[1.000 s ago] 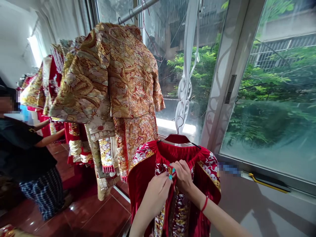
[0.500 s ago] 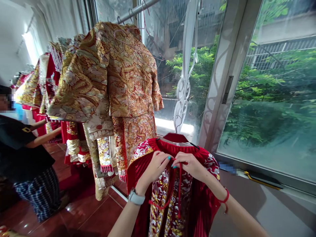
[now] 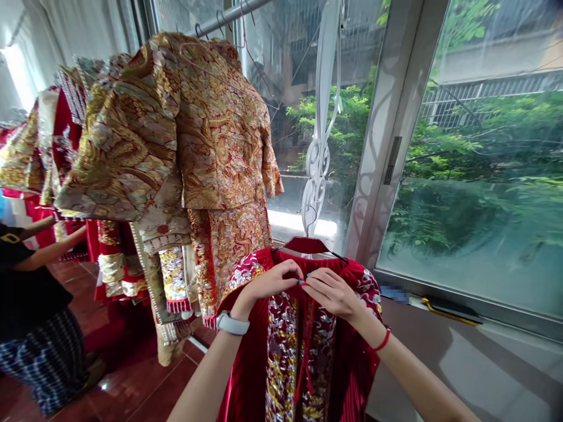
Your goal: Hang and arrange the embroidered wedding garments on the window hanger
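Observation:
In front of me a red garment [image 3: 352, 351] with silver and gold embroidery hangs on a dark hanger [image 3: 338, 257]. Both hands meet at the middle of its neckline. My left hand [image 3: 275, 278], below a pale wristwatch, pinches the thin red tie cord [image 3: 303, 369] at the collar. My right hand [image 3: 334, 292], with a red string bracelet at the wrist, is closed on the same cord, its fingertips almost touching the left ones. Two loose ends of the cord dangle down the front between the embroidered bands. The exact grip is partly hidden by the fingers.
Gold brocade jackets [image 3: 220, 129] hang on a metal rail [image 3: 240, 13] to the left, more red and gold garments behind. A white scrolled metal stand [image 3: 317, 152] rises before the window. A person in dark clothes [image 3: 30, 305] kneels at the far left, handling garments.
My fingers have drawn closer together at the collar. The cord's loop on the left is gone, and its ends now hang closer together. The view has shifted slightly right.

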A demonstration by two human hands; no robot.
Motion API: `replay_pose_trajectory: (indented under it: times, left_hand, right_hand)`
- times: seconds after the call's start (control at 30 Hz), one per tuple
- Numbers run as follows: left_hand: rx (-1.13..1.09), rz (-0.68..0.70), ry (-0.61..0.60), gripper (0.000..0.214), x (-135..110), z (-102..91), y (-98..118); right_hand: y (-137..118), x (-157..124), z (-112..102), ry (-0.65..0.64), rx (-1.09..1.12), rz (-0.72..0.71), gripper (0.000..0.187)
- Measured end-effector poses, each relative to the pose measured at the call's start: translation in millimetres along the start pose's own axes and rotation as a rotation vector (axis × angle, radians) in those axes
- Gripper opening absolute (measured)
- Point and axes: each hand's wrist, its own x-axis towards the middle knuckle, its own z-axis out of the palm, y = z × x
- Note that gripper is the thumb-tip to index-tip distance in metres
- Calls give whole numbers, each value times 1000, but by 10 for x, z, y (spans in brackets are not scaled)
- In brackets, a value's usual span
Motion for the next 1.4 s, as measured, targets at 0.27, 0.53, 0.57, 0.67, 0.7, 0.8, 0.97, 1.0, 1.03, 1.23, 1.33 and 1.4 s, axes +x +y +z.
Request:
replay_pose_trajectory:
  times: [0.27, 0.53, 0.57, 0.67, 0.7, 0.8, 0.97, 1.0, 1.03, 1.23, 1.33, 1.4]
  left_hand:
    - [-596, 74, 630, 27, -445, -303, 314]
    - [-740, -267, 1094, 48, -1372, -103, -435]
    - [-781, -302, 1153, 49, -1427, -106, -508]
    - [-850, -277, 1310, 45, -1514, -254, -539]
    - [-867, -245, 1355, 43, -1531, -324, -510]
    - [-902, -253, 1460, 42, -1586, -457, -468]
    - [-840, -416, 1453, 40, -1703, -282, -775]
    - [-784, -420, 1452, 41, -1723, -223, -863]
    - [-700, -428, 1462, 40, -1739, -167, -949]
    - [70, -745, 1193, 26, -1706, 92, -1169]
    - [471, -753, 1306, 24, -1497, 310, -975]
    - [660, -562, 1478, 22, -1227, 549, -774]
  right_hand:
    - [-7, -260, -8, -3, 312, 383, 24]
    - [-31, -656, -150, -199, 236, 678, 29]
    - [20, -673, -183, -203, 167, 666, 28]
    - [195, -627, -302, -201, 42, 608, 25]
    - [235, -603, -334, -205, 50, 589, 25]
    - [247, -610, -348, -202, 113, 586, 25]
    - [134, -800, -234, -235, 100, 599, 29]
    - [133, -823, -222, -267, 114, 602, 30]
    - [140, -838, -212, -300, 142, 614, 30]
    - [214, -838, -97, -372, 465, 821, 47]
    - [241, -778, -22, -320, 668, 972, 48]
    - [258, -728, 31, -262, 773, 1067, 37]
